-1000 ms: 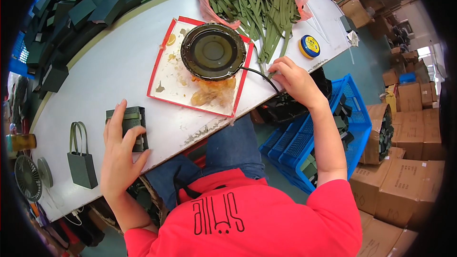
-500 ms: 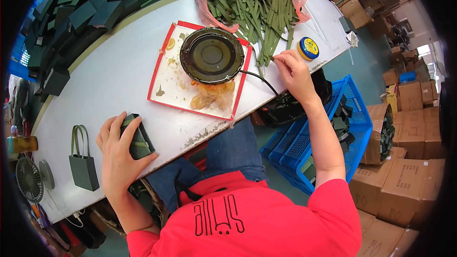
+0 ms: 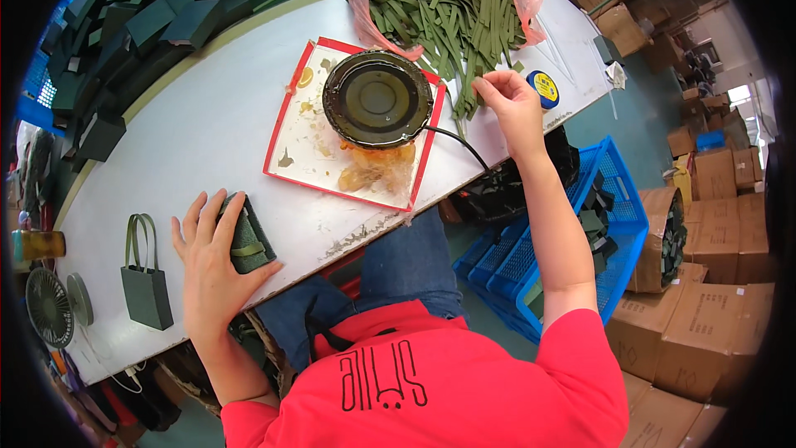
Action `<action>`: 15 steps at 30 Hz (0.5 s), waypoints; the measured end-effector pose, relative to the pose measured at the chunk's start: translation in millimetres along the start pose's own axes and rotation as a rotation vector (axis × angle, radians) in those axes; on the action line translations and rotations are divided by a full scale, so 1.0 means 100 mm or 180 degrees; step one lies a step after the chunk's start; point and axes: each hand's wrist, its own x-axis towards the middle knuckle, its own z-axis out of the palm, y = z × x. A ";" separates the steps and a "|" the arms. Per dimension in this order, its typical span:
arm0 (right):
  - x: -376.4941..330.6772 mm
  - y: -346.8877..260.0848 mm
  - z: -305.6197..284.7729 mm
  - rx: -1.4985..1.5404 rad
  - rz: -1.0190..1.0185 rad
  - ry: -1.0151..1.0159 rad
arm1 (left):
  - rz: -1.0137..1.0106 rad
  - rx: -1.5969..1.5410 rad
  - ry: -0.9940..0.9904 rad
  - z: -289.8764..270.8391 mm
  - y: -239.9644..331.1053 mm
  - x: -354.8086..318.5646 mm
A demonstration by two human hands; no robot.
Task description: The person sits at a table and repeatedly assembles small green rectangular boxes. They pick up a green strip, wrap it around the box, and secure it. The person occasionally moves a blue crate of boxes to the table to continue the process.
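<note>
Green box point(image 3: 247, 242) gripped by left fingers point(image 3: 209, 220), half-spread; right fingers point(image 3: 490, 94) bunched at far straps point(image 3: 464, 54), hold unclear; I'd separate one.

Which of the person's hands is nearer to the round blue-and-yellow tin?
Right. The right hand is just left of the round tin, by the ends of the green strips; the left hand is much farther, lower left, on the green box.

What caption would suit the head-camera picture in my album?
Left hand holding a small dark-green box, right hand at flat olive-green straps, near a round black pan.
</note>
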 end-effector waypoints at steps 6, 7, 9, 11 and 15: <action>0.16 0.03 0.12 0.0371 0.0531 -0.0267 | -0.0005 -0.0030 -0.0039 0.01 -0.02 -0.02; 0.17 0.05 0.12 0.0423 0.0567 -0.0354 | -0.0005 -0.0015 -0.0058 0.01 -0.03 -0.02; 0.16 0.03 0.09 0.0222 0.0707 -0.0501 | 0.0002 -0.0038 -0.0057 0.01 -0.03 -0.02; 0.16 0.04 0.09 0.0200 0.0808 -0.0540 | 0.0003 -0.0058 -0.0056 0.01 -0.03 -0.02; 0.14 0.02 0.13 0.0831 0.0843 -0.0325 | -0.0009 -0.0110 -0.0031 0.02 -0.02 -0.02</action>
